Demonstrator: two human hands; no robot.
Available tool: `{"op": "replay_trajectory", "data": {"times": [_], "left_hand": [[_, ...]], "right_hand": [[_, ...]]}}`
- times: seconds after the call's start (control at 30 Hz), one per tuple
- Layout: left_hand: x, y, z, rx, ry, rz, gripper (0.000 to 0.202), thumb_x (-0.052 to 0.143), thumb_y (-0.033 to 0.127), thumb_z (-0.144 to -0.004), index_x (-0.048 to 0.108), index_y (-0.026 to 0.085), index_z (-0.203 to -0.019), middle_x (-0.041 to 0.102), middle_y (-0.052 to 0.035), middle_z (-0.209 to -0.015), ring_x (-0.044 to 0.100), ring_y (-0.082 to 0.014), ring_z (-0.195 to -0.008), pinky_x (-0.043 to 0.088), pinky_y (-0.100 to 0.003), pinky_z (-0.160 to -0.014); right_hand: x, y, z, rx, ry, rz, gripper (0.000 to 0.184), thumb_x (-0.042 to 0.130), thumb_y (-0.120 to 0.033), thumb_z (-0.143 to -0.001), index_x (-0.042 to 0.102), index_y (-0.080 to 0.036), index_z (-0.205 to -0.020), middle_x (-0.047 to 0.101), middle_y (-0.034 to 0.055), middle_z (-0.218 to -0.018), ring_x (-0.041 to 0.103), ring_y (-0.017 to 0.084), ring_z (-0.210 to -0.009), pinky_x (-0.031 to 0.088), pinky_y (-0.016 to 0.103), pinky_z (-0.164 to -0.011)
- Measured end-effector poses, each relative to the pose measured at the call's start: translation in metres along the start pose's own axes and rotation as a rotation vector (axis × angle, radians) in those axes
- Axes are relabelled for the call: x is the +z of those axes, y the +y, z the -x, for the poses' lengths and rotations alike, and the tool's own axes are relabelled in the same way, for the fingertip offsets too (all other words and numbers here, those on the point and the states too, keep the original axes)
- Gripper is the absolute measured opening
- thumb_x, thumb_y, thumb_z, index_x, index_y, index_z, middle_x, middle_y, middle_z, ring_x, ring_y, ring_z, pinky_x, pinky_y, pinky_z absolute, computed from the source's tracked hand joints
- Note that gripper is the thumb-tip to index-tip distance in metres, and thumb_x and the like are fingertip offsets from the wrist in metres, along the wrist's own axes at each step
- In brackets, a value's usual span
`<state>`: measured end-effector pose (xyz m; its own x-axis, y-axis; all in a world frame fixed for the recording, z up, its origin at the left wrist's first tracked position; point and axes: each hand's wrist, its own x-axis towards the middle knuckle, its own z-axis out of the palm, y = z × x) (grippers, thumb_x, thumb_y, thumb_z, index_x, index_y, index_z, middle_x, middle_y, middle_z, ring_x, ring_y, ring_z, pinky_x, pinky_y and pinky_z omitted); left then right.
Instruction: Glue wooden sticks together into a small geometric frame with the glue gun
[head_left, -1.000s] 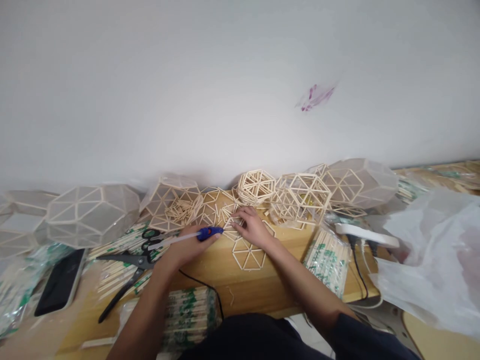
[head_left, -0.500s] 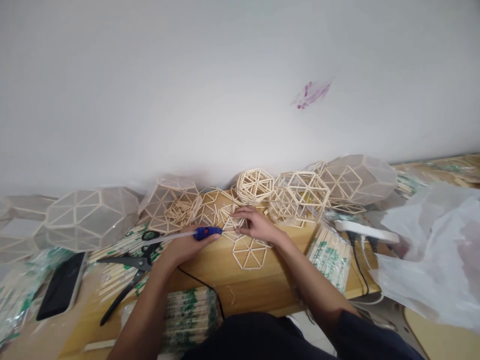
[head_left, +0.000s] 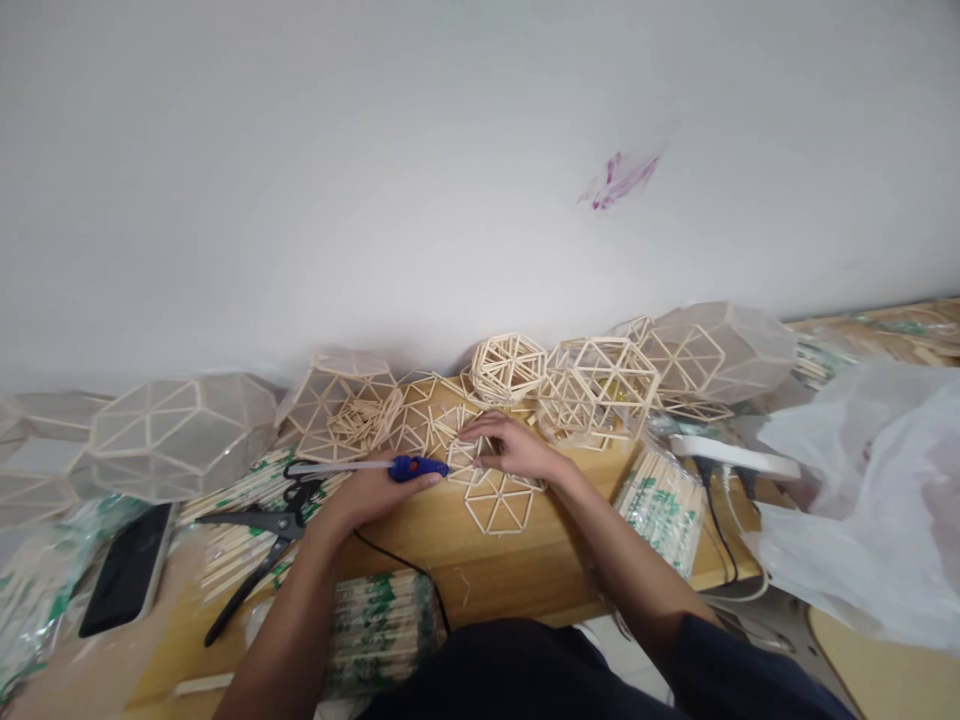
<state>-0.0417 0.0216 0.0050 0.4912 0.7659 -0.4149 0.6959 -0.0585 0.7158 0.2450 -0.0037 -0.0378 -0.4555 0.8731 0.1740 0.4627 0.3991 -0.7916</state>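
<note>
My left hand (head_left: 381,494) is wrapped around a blue hot glue gun (head_left: 417,468), whose tip points right toward the stick work. A long pale glue stick (head_left: 341,466) juts from its back end. Fingers curled, my right hand (head_left: 514,445) bends over a small wooden-stick frame (head_left: 461,455) and touches it. Whether its fingertips pinch a stick is hidden. Just in front lies a flat hexagon of sticks with spokes (head_left: 499,503). Loose short sticks (head_left: 442,425) lie behind the hands.
Stick polyhedra (head_left: 600,385) and paper-covered ones (head_left: 184,435) line the wall. Black scissors (head_left: 281,525), a phone (head_left: 127,570) and bagged sticks (head_left: 382,630) lie left. At right are another stick pack (head_left: 660,510), a power strip (head_left: 735,457) and white plastic sheeting (head_left: 862,500).
The glue gun's tip has shifted very slightly right. My right hand stays over the same frame, and the view has tilted a little.
</note>
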Motion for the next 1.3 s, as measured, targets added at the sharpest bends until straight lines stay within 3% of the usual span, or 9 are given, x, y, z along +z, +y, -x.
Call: {"op": "replay_trajectory", "data": {"times": [0.43, 0.63, 0.83, 1.03, 1.13, 1.3], "left_hand": [[0.011, 0.005, -0.002, 0.021, 0.047, 0.024, 0.048, 0.069, 0.068, -0.082, 0.077, 0.022, -0.092, 0.079, -0.0025, -0.092, 0.071, -0.0237, -0.086, 0.055, -0.032, -0.079], [0.020, 0.012, -0.006, 0.098, 0.070, 0.010, 0.041, 0.067, 0.060, -0.086, 0.079, 0.024, -0.102, 0.081, -0.0027, -0.098, 0.073, -0.0239, -0.090, 0.055, -0.032, -0.084], [0.027, 0.017, -0.009, 0.081, 0.097, -0.019, 0.042, 0.068, 0.062, -0.084, 0.078, 0.022, -0.094, 0.080, -0.0066, -0.095, 0.073, -0.0239, -0.086, 0.054, -0.032, -0.081], [0.027, 0.018, -0.008, 0.047, 0.092, -0.021, 0.042, 0.068, 0.062, -0.084, 0.078, 0.022, -0.094, 0.080, -0.0074, -0.096, 0.073, -0.0244, -0.086, 0.054, -0.033, -0.082], [0.027, 0.015, -0.008, 0.092, 0.100, -0.025, 0.042, 0.067, 0.061, -0.085, 0.079, 0.024, -0.099, 0.081, -0.0063, -0.099, 0.072, -0.0246, -0.088, 0.055, -0.034, -0.083], [0.011, 0.008, -0.002, 0.158, 0.051, -0.033, 0.043, 0.067, 0.064, -0.085, 0.080, 0.024, -0.096, 0.080, -0.0025, -0.088, 0.070, -0.0223, -0.081, 0.054, -0.031, -0.076]], "right_hand": [[-0.001, -0.002, -0.002, 0.027, -0.008, -0.009, 0.043, 0.087, -0.020, -0.082, 0.077, -0.026, -0.124, 0.077, 0.0083, -0.127, 0.067, 0.027, -0.123, 0.048, 0.047, -0.110], [-0.001, -0.001, -0.002, 0.012, -0.001, -0.004, 0.043, 0.088, -0.019, -0.081, 0.078, -0.023, -0.122, 0.078, 0.0096, -0.126, 0.068, 0.027, -0.122, 0.048, 0.046, -0.110], [-0.001, -0.002, -0.002, 0.007, -0.001, -0.012, 0.043, 0.089, -0.018, -0.080, 0.078, -0.024, -0.122, 0.078, 0.0095, -0.125, 0.069, 0.026, -0.121, 0.048, 0.046, -0.110], [-0.004, -0.001, -0.001, 0.013, -0.027, -0.045, 0.039, 0.081, -0.015, -0.086, 0.077, -0.024, -0.123, 0.077, 0.0095, -0.127, 0.068, 0.025, -0.122, 0.049, 0.046, -0.110], [-0.006, -0.001, -0.001, 0.010, -0.034, -0.061, 0.038, 0.079, -0.013, -0.087, 0.077, -0.024, -0.124, 0.077, 0.0093, -0.128, 0.068, 0.025, -0.122, 0.050, 0.045, -0.110], [-0.007, -0.002, -0.001, 0.014, -0.020, -0.066, 0.036, 0.080, -0.015, -0.087, 0.078, -0.025, -0.121, 0.077, 0.0079, -0.127, 0.069, 0.024, -0.122, 0.050, 0.045, -0.110]]}}
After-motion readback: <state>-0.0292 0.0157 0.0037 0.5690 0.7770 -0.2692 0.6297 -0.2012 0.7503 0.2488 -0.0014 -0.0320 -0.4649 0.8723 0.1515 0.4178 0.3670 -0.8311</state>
